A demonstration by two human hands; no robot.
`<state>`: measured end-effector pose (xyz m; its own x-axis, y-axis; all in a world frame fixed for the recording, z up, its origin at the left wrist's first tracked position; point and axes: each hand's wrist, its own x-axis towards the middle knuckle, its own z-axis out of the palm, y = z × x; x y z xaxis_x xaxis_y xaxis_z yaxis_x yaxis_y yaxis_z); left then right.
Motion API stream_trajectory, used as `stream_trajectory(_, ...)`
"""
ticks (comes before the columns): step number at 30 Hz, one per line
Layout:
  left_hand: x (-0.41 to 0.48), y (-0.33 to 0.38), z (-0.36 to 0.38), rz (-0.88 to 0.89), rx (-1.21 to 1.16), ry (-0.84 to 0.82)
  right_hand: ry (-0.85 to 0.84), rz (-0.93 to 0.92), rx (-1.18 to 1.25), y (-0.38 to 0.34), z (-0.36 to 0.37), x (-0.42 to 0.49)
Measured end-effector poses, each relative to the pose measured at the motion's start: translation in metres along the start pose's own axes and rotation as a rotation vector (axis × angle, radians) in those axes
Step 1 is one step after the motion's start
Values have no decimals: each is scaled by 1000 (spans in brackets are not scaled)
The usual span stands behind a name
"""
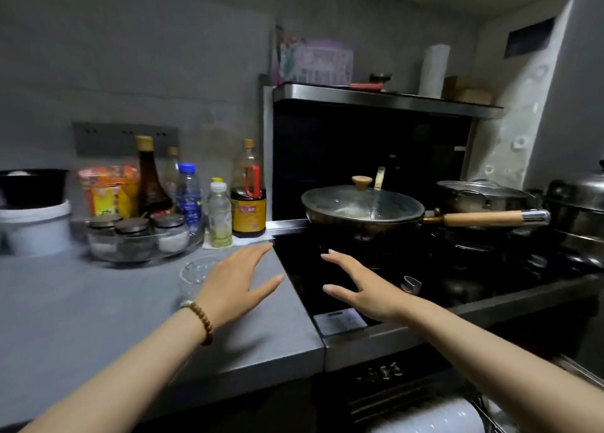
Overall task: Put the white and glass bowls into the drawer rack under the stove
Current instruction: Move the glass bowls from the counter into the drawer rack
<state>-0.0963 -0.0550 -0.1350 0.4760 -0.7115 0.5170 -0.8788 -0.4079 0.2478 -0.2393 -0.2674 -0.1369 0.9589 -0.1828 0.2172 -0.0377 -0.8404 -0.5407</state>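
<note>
Glass bowl (196,271) is seen on the grey table (81,302), just to the left of the left hand (233,280), which covers its right side; whether the two touch cannot be told. The left fingers (258,251) are held straight and spread wide, with nothing gripped, and are pointed toward the near left corner of the stove (304,269). The right fingers (340,261) are likewise stretched out and wide apart, and nothing is held in the right hand (362,289), which is raised over the black stove top, palm turned leftward. A bead bracelet (202,321) is worn on the left wrist.

Beyond the left hand, a round glass tray (140,253) with lidded jars is set on the table, with bottles (248,197) ranged behind it against the wall. On the stove a pan (362,217) under a glass lid is placed on the left burner, its wooden handle turned to the right; a steel pot (480,197) is placed behind it.

At the lower right edge, below the stove front, part of a wire drawer rack (493,413) is shown, and a white rounded shape (431,416) is seen just beside it, too blurred to be named
</note>
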Motion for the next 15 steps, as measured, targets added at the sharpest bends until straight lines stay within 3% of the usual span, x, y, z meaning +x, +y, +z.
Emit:
stream_trajectory(8,-31,-83,-12,-229,77,-54,-82,-54,-23,-46,55,58)
stream_trajectory(15,-35,-101,-4,-266,-93,-66,-86,-94,-32,-67,88,92)
